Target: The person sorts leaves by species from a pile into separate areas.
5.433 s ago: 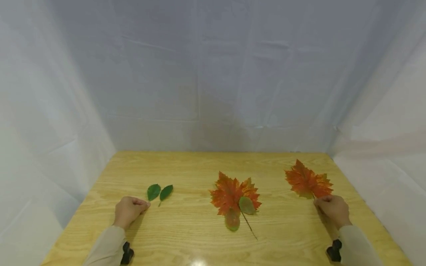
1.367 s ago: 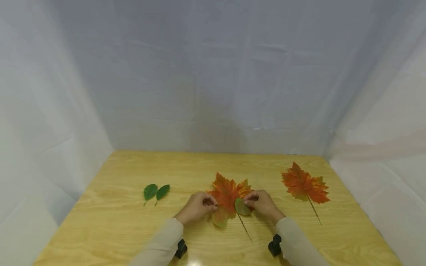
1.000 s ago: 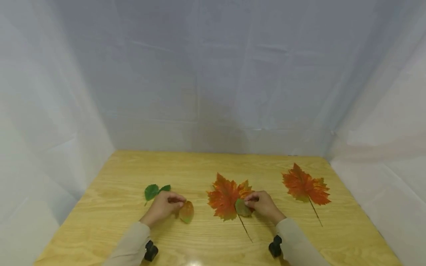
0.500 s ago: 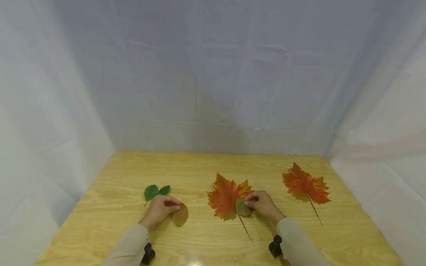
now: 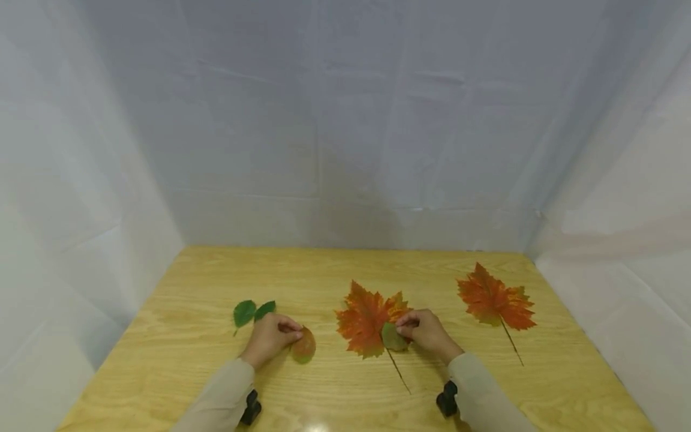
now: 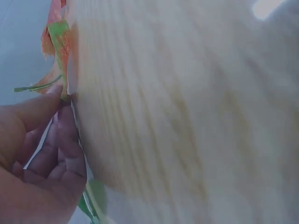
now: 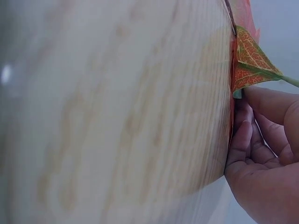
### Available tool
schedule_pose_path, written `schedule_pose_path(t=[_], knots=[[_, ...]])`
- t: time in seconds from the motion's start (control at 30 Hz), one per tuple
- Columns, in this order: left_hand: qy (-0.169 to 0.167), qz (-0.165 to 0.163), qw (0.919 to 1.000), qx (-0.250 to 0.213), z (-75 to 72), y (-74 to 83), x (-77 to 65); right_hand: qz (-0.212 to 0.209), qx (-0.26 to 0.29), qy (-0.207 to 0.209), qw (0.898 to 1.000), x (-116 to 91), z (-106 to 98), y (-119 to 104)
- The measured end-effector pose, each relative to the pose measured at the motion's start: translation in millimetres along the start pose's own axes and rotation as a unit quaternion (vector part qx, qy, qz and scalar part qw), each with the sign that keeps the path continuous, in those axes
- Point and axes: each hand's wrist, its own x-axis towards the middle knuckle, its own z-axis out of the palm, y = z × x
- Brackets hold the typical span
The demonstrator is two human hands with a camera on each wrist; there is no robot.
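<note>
Prob. sorting: L hand [image 5: 269, 340] pinching orange oval clothlike leaf [image 5: 305, 348], R hand [image 5: 427, 333] dull-green roundish clothlike leaf [image 5: 392, 338]; next prob. needing release.

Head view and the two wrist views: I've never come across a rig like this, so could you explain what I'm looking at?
There is no machine here, just a person's two bare hands at a wooden table. The wide picture comes from a camera worn on the head, looking forward and down; each close-up comes from a camera on that wrist. The left hand pinches a reddish leaf; near it are a green leaf and a second green leaf. The right hand pinches a dull green leaf over the middle orange leaf. A similar orange leaf lies untouched towards the right. Pale sheeting hangs behind.
</note>
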Motion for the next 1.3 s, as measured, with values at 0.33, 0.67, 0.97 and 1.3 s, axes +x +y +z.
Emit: schedule_pose_path(t=[0.33,0.67,0.97,1.3], knots=[[-0.006,-0.006,1.0,-0.001,3.1,3.8,3.6,-0.005,0.017,-0.001,1.0,0.2,-0.6,4.0],[-0.017,-0.005,0.9998,-0.007,0.3,0.2,2.3,0.009,0.053,-0.005,0.999,0.0,-3.6,-6.2],[-0.024,-0.001,0.9997,-0.01,-5.2,-4.0,0.9,0.033,0.101,0.018,0.994,4.7,26.9,-54.9],[-0.023,0.003,0.9996,-0.015,-1.8,-3.9,3.0,0.035,0.087,-0.02,0.995,13.5,84.7,-72.5]])
